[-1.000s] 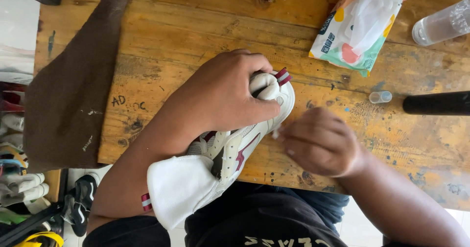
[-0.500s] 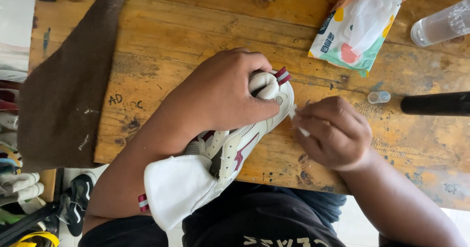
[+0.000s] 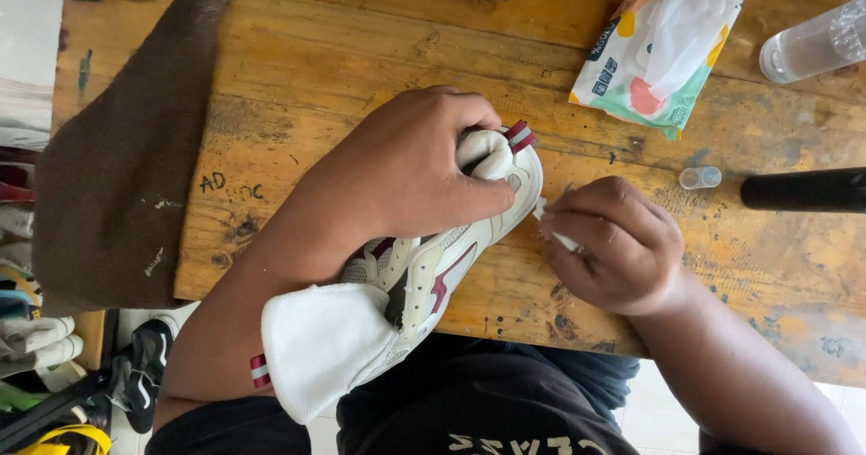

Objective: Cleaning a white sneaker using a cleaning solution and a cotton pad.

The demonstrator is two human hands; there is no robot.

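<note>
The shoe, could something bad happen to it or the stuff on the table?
The shoe hangs partly over the table edge, gripped only by the left hand; it might slip. The right hand rubs a small white wipe close to a little clear cap, which could get knocked off.

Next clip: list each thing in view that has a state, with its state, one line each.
sneaker: lying on its side at the table edge, heel gripped.
left hand: closed on the sneaker's heel.
right hand: pinching a small white wipe against the heel.
wipes pack: lying flat, flap appears lifted.
clear bottle: on its side.
small clear cap: loose on the table.
brown cloth: draped over the table's left edge.
</note>
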